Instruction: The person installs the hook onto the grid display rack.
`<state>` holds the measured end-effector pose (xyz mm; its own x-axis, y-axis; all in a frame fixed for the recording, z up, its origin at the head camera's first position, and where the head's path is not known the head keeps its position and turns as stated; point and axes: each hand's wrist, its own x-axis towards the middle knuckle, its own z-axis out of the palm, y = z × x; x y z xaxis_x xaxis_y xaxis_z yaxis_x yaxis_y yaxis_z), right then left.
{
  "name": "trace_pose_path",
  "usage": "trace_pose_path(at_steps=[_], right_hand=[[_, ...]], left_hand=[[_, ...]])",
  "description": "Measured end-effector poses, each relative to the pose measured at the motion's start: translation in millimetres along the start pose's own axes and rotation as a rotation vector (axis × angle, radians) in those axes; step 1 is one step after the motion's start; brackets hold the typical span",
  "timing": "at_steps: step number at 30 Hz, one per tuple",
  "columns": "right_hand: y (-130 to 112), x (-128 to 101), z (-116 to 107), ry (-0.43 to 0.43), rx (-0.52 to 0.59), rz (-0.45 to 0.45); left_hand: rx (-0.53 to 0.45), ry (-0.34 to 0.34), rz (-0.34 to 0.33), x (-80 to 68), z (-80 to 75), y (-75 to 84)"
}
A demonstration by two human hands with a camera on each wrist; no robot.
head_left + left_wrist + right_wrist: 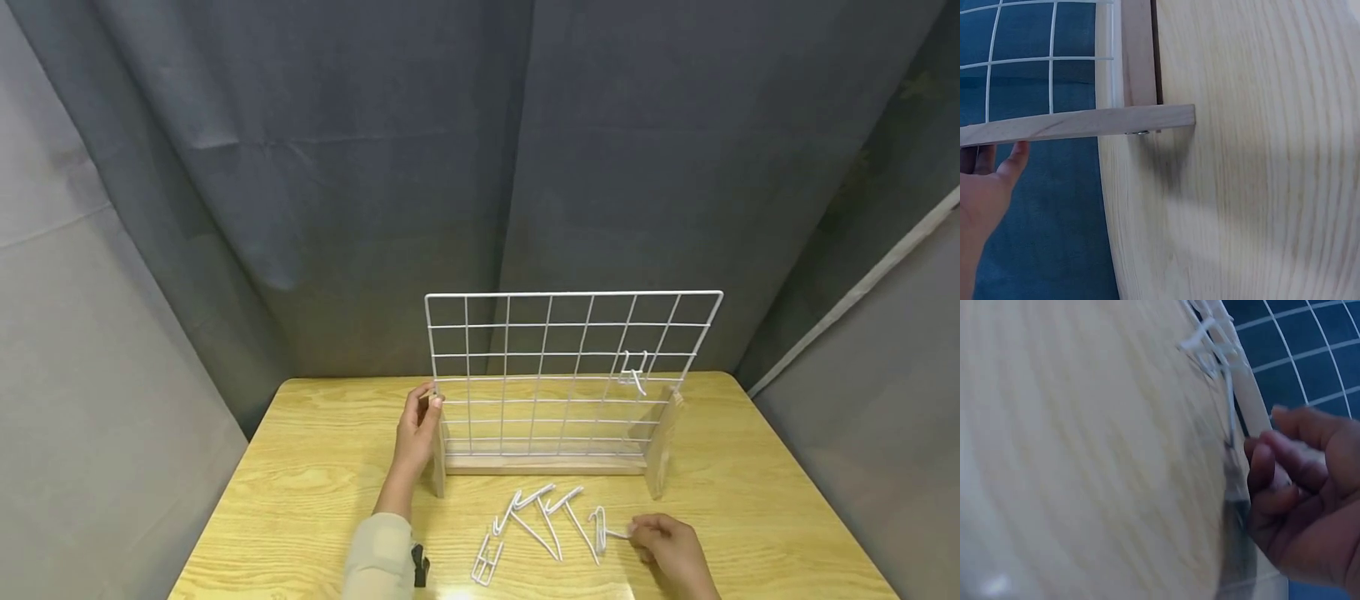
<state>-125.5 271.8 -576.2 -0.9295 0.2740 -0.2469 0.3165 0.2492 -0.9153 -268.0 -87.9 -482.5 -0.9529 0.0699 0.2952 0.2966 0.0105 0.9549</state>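
Note:
A white wire grid panel [555, 379] stands upright in a wooden base with two side posts. At its left post [1079, 123], my left hand [414, 429] grips the upper end, with the thumb on the near side. One white hook [633, 375] hangs on the right part of the grid. My right hand [671, 546] is low over the table, fingers loosely bent, beside the rod tip of the rightmost loose hook [600, 533]. The right wrist view is blurred; there the rod end shows just off the fingertips [1260, 462].
Several more white hooks [551, 521] lie in front of the base, and a small white wire piece [487, 560] is at their left. The wood-grain table [300, 492] backs onto a dark curtain [375, 208], with grey cloth [97, 375] at the sides.

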Motion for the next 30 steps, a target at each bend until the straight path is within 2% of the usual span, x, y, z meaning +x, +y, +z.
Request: trace_pose_path(at_steps=[6,10,15,18,25,30], right_hand=[[-4.1,8.8,-13.7,-0.159,0.048,-0.095],[-5.1,16.9,-19.2,-0.294,0.029,-0.166],[-1.3,26.1,-23.2,-0.426,0.044,-0.133],[1.1,31.3,-23.6,-0.478,0.045,-0.113],[1.6,41.9,-24.2,-0.559,-0.028,-0.169],[2.8,43.9,-23.8,-0.612,0.002,-0.159]], left_hand=[[0.009,0.051,-0.026,2.6,0.9,3.4],[0.029,0.086,-0.018,3.3,2.2,8.3],[0.002,0.102,-0.016,5.2,2.3,10.9],[-0.026,0.1,-0.018,7.0,1.2,6.9],[-0.034,0.116,-0.028,16.3,1.6,-23.1],[-0.026,0.131,-0.013,17.0,3.1,-28.9]])
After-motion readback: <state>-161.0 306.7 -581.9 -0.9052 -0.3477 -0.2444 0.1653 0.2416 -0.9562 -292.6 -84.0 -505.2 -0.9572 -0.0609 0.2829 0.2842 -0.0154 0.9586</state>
